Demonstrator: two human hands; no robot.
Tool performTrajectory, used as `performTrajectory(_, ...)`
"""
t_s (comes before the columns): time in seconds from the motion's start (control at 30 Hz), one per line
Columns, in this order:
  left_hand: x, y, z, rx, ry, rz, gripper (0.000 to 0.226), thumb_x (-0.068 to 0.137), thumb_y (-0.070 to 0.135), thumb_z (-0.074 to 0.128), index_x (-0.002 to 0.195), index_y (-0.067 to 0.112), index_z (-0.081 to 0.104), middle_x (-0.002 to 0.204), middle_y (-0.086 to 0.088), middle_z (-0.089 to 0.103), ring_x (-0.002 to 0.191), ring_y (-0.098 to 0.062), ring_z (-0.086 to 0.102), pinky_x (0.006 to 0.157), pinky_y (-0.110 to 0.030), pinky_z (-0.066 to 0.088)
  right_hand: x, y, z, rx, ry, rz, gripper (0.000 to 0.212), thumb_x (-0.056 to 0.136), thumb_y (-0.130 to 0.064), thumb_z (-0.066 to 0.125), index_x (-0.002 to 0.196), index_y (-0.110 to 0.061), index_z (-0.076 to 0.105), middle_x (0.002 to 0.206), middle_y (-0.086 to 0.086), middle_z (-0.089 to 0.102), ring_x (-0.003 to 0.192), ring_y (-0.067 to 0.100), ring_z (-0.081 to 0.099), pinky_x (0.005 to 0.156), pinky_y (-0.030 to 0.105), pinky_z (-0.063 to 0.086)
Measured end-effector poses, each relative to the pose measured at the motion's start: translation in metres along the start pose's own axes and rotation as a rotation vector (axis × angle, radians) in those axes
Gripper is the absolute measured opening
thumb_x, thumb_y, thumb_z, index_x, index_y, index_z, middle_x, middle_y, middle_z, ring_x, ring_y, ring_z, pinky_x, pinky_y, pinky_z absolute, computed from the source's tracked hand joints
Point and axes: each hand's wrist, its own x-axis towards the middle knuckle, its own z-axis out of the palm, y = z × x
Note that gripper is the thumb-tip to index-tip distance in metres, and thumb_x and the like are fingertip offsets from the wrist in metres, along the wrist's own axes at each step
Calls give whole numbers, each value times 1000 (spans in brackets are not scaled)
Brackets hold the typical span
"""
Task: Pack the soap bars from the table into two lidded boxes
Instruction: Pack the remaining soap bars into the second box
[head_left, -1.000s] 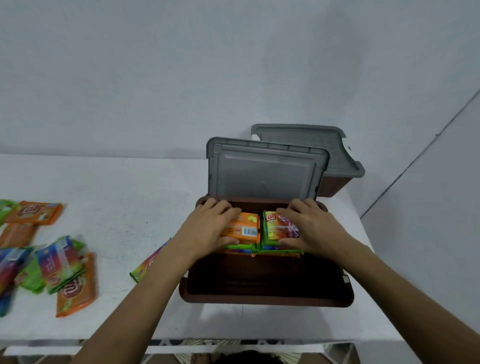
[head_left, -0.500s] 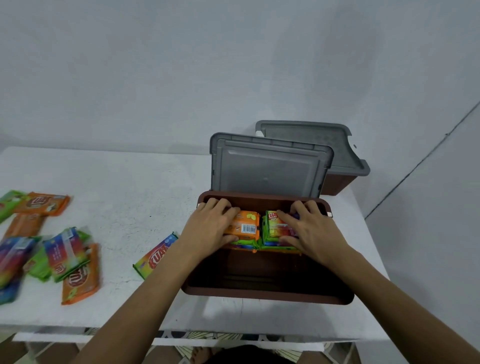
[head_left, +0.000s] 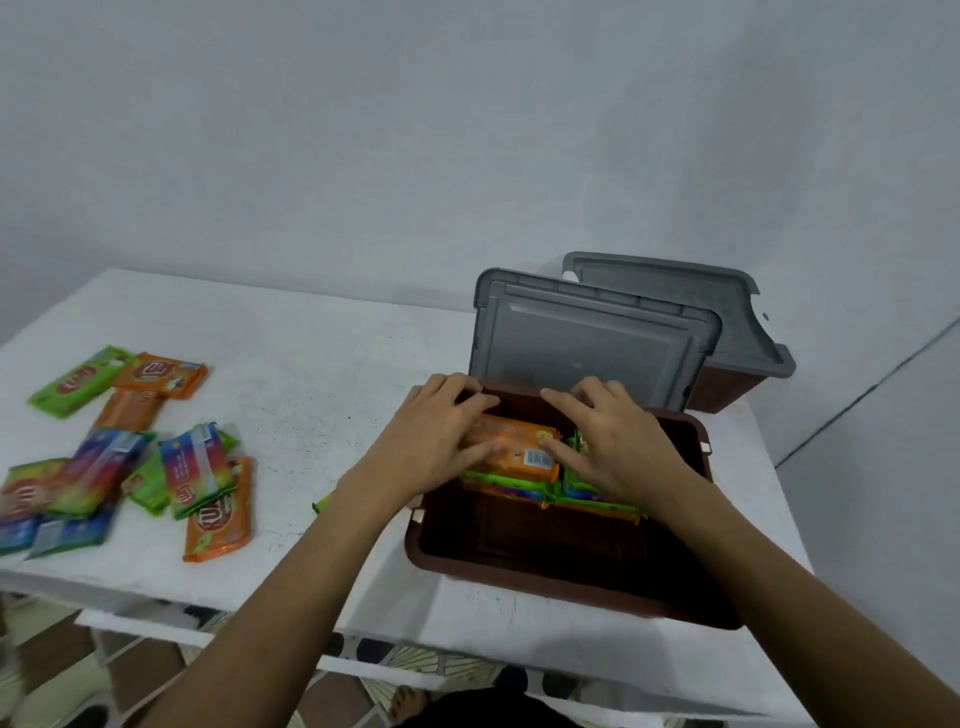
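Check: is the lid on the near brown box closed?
No, the near brown box has its grey lid standing open behind it while both hands press soap bars inside.

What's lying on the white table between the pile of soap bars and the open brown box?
In the head view, mostly bare white table; only a green soap corner peeks beside the left forearm.

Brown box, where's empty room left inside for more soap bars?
The near half of the brown box is bare floor. The far half is crowded: stacked soap bars under the left hand and right hand.
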Motion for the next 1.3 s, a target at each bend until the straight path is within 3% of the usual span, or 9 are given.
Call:
performTrajectory(0.2, -38, -52, -20, -16, 68, -227, 47, 91, 47, 53, 133, 25, 53, 133, -3, 49, 121, -26, 46, 95, -42, 44, 56, -51, -12, 89, 32, -117, 58, 92, -55, 46, 143, -29, 38, 123, 1, 47, 114, 21, 43, 80, 31, 44)
performTrajectory(0.37, -81, -108, -28, -30, 82, -457, 47, 92, 48, 52, 135, 27, 50, 136, -3, 47, 123, -24, 44, 99, -43, 42, 110, -101, -8, 130, -2, -227, 59, 94, -55, 44, 146, -29, 34, 136, 5, 44, 124, 25, 40, 88, 38, 46)
performTrajectory(0.77, -191, -237, -23, -11, 144, -915, 47, 92, 35, 56, 135, 16, 50, 137, -13, 46, 119, -38, 46, 98, -48, 40, 216, -258, 53, 190, -264, -493, 65, 92, -57, 48, 147, -29, 30, 147, 9, 33, 129, 30, 38, 95, 45, 45)
performTrajectory(1.03, -229, -268, -7, -6, 51, -1050, 57, 92, 43, 53, 142, 19, 40, 143, -13, 37, 128, -35, 36, 105, -50, 33, 218, -331, 98, 167, -451, -375, 84, 78, -72, 53, 143, -22, 34, 132, 17, 42, 119, 35, 44, 94, 43, 43)
performTrajectory(1.17, -234, -273, -3, -33, 45, -1061, 54, 92, 43, 53, 140, 22, 40, 141, -10, 38, 128, -33, 38, 104, -52, 34, 209, -350, 110, 199, -402, -297, 85, 73, -76, 56, 133, -18, 39, 124, 15, 47, 112, 32, 49, 86, 39, 46)
performTrajectory(1.3, -233, -274, -1, -56, 91, -1062, 52, 91, 40, 57, 138, 21, 43, 137, -11, 43, 124, -33, 42, 100, -51, 39, 202, -359, 112, 275, -369, -222, 79, 76, -63, 63, 133, -16, 37, 123, 14, 43, 109, 31, 48, 80, 36, 46)
